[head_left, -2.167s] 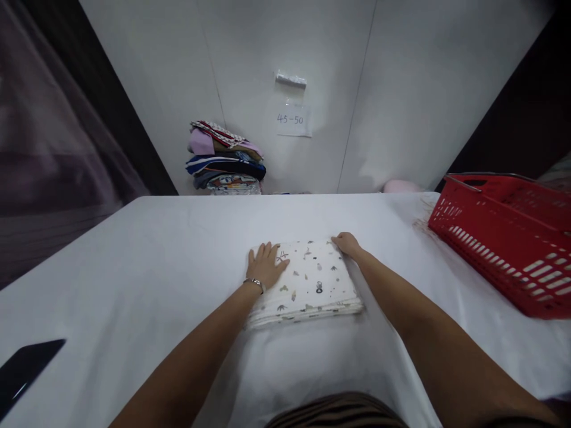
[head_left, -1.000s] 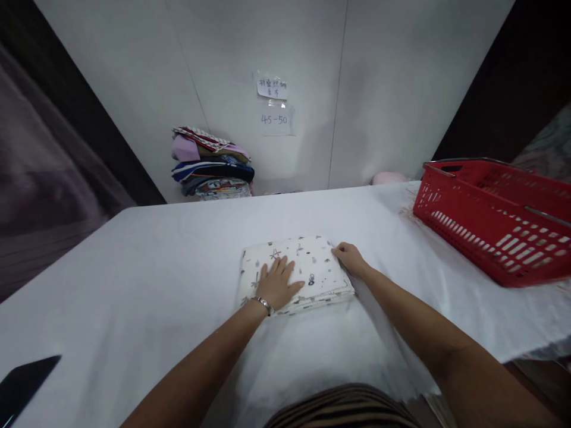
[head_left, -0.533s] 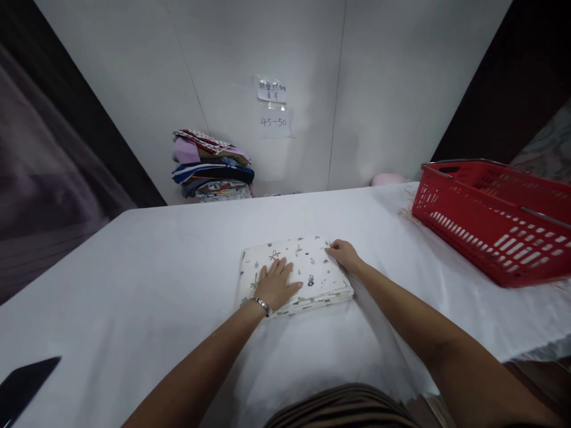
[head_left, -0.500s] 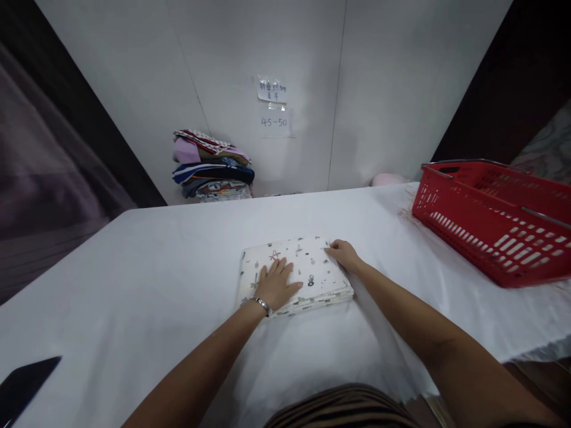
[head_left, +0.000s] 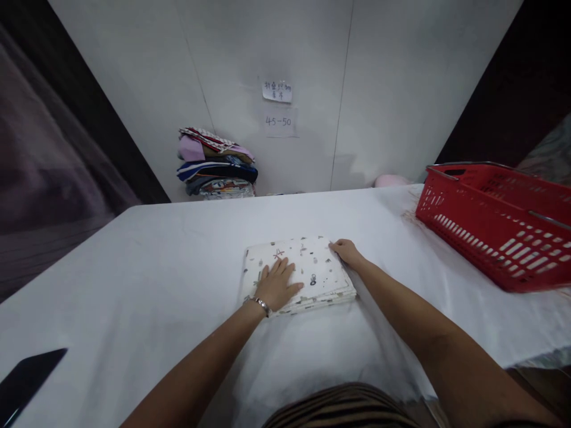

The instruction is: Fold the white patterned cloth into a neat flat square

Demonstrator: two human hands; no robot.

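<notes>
Resting the left hand (head_left: pixel 277 285), with fingers spread and released, on a folded cloth (head_left: pixel 319 264) on the table (head_left: pixel 156 267), left of the red basket (head_left: pixel 484 217). Pinching the cloth's far corner on the basket side with the fingers of the right hand (head_left: pixel 348 252). Wearing a bracelet (head_left: pixel 263 305) and facing a pile of fabrics (head_left: pixel 218 160) farther left of the basket.

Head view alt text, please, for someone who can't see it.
A folded printed cloth lies on a white table, left hand spread on top, right hand at the cloth's far right corner; red basket to the right.
</notes>
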